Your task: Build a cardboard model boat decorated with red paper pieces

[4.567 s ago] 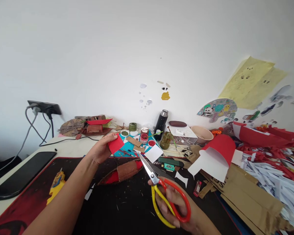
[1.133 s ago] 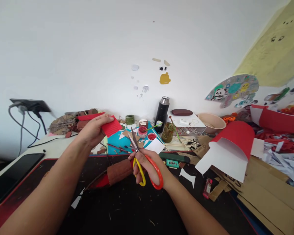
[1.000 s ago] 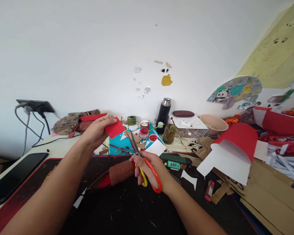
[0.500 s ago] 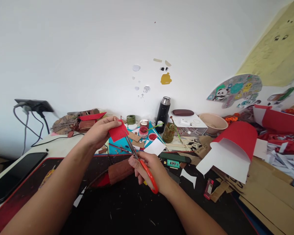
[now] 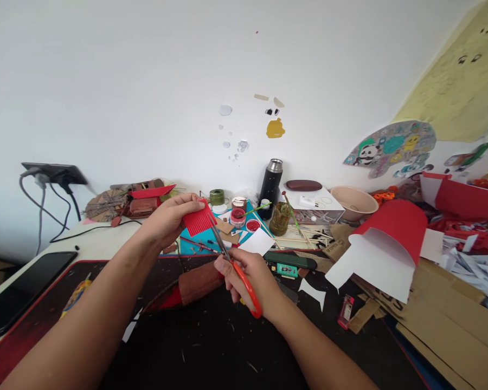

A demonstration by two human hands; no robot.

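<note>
My left hand [image 5: 178, 216] pinches a small red piece of ridged paper [image 5: 199, 220] between thumb and fingers, holding it up over the desk. My right hand [image 5: 250, 279] is wrapped round a pair of scissors [image 5: 244, 284] with orange-red handles. The metal blades point up and left, and their tips reach the right edge of the red paper. Below the hands lies a brown roll [image 5: 197, 286] with a red end on the dark mat [image 5: 195, 346].
Paint jars [image 5: 238, 216], a black flask [image 5: 270, 181] and a green-stained cup [image 5: 280, 218] stand at the back. Curved red card [image 5: 394, 222] and cardboard [image 5: 451, 314] lie right. A black phone [image 5: 28, 292] lies left, and a lighter [image 5: 345, 311] sits on the mat.
The red paper and my left hand have shifted very slightly right. The scissors stay at the paper's edge, their blades looking a little more apart. The view has tilted slightly.
</note>
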